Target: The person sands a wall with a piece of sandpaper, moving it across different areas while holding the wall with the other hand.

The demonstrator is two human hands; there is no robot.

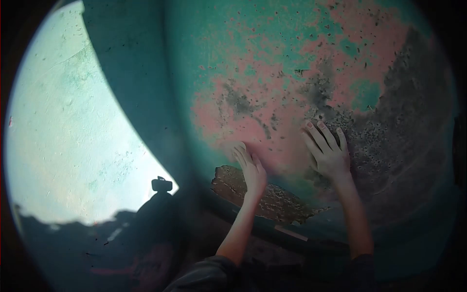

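Note:
In front of me is a curved wall [272, 53] with worn teal paint, pink patches and rough, pitted grey areas. My left hand [251, 170] is against its lower pink part, wrist bent and fingers pressed together. Something pale seems to be under those fingertips, but I cannot make out what. To the right, my right hand [332, 158] lies flat with its fingers apart, at the border of the pink and the pitted grey patch [369, 141]. It holds nothing that I can see. Behind my left wrist is a brown, ragged-edged bare patch [287, 204].
On the left, bright sunlight falls on a pale wall section [63, 121]. A shadow [160, 199] of a head with a camera on it shows at its lower edge. A dark ledge or rim [316, 246] runs along the bottom of the curved wall.

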